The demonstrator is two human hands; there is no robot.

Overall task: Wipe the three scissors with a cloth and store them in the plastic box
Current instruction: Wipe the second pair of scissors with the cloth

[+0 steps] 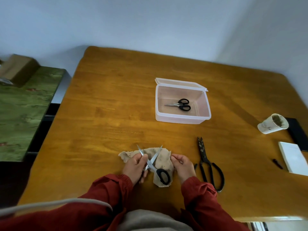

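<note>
Near edge of tabletop point(116, 105): left hand point(135, 165) grips open scissors point(150, 163), blades spread over limp cloth point(164, 157). Right hand point(182, 165) pinches the cloth's edge. Likely light, stiff and sharp, so best taken by the black loops. Small scissors point(180, 105) lie in plastic box point(156, 100).

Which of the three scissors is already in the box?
The small black-handled pair inside the plastic box. The open-bladed pair is in the left hand over the cloth; the big dark pair lies on the table.

Pale bluish walls point(150, 22) behind 1 honey-brown wooden table point(116, 97) (green-covered side surface point(25, 114) just left)
</note>
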